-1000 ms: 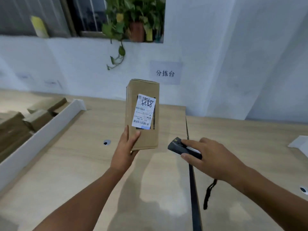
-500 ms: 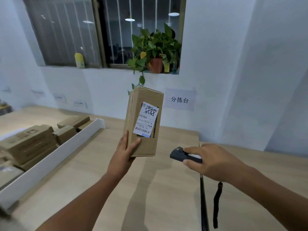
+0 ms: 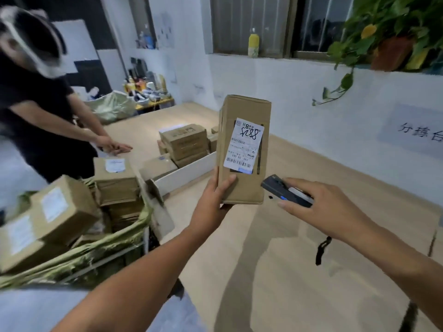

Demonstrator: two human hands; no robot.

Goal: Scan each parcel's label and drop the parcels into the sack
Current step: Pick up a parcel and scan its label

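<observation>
Nearest, the left hand (image 3: 211,207) is holding a tall parcel (image 3: 243,149) upright above the tabletop (image 3: 275,259), fingers (image 3: 226,182) clamped around its lower edge with the thumb lying across the front. The white label (image 3: 243,146) is facing the camera, its barcode at the bottom. Just beside it, the right hand (image 3: 321,209) is gripping a dark scanner (image 3: 285,194), fingers closed over its body — the nose is aiming at the parcel's lower corner and a small blue light is showing on its side, a strap (image 3: 322,250) hanging below the wrist.

To the lower left, the green sack (image 3: 79,255) is lying open and already holding several boxes (image 3: 60,212), so a good share of the work looks done. This parcel seems to be at the scanning step; whether the read has registered cannot be told, and it is not yet in the sack.

Farther off, behind a white divider (image 3: 187,173), more boxes (image 3: 184,142) are waiting, probably still to be scanned. A person (image 3: 45,116) in black is reaching over the far tabletop.
</observation>
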